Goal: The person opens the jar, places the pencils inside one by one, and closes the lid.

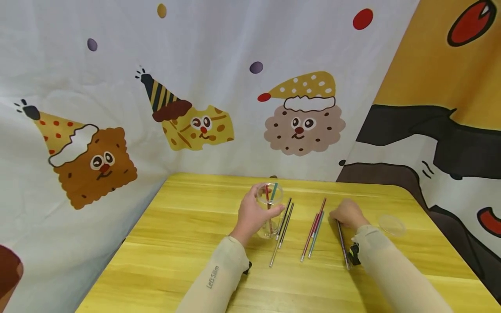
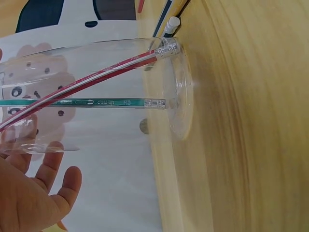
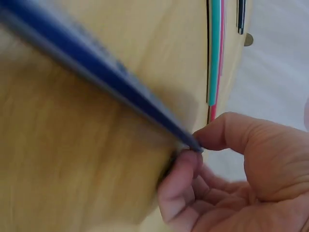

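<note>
A clear plastic cup [image 1: 270, 230] stands upright on the table, with my left hand [image 1: 254, 215] curled round its upper part. Inside lean a red-and-white striped pencil [image 2: 91, 83] and a green pencil [image 2: 111, 102], their silver ends at the cup's bottom. My right hand [image 1: 347, 214] pinches the far end of a dark blue striped pencil [image 3: 111, 72] between thumb and fingertips. In the head view that blue pencil slants back toward the wrist. Between the hands lie several pencils: dark ones [image 1: 287, 224] beside the cup, and red ones [image 1: 309, 239] with a teal one [image 1: 316, 237] further right.
A round clear lid [image 1: 392, 224] lies on the wooden table [image 1: 176, 243], right of my right hand. Behind the table hangs a white cloth [image 1: 219, 52] printed with cartoon biscuits.
</note>
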The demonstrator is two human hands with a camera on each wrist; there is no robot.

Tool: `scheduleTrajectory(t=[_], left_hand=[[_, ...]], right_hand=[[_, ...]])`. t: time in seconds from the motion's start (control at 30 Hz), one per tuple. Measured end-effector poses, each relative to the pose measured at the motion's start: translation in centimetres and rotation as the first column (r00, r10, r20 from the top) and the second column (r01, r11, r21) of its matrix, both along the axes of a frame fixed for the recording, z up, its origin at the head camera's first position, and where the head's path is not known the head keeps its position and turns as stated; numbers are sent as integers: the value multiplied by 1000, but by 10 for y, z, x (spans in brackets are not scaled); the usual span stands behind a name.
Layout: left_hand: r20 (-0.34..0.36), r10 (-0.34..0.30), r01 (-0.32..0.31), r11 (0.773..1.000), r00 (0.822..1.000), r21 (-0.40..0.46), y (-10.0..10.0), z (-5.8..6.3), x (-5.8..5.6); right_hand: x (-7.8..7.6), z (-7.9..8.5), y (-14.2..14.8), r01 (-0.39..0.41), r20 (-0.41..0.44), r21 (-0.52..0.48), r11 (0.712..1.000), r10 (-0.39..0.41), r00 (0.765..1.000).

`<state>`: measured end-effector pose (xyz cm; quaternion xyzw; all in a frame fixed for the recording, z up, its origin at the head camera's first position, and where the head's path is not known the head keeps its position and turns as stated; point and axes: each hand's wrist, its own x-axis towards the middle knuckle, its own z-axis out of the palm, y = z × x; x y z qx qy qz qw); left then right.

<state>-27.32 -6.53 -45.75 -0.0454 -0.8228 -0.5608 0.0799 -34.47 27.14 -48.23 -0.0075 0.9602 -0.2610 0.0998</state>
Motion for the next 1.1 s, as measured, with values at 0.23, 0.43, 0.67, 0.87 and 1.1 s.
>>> scheduleTrajectory(t=[0.23,0.43,0.67,0.87,1.1], left_hand=[[35,9,-9,1000,999,-1,-2,4,2],[23,1,-1,1000,1000,25,-6,5,3],[21,-12,11,999,1000,42,-9,5,5],[35,8,-9,1000,999,22,-10,2,6],[38,-39,37,998,999,46,-6,0,5]], right_hand=[[9,76,-1,-25,-119,-194,981,2,993],[39,186,-26,-70,-429,-252,965,-46,902],[83,264,-73,-260,-720,-407,876,-133,681],[96,266,-102,-403,-753,-402,822,-47,656],[90,239,-119,-433,-747,-281,857,88,659]])
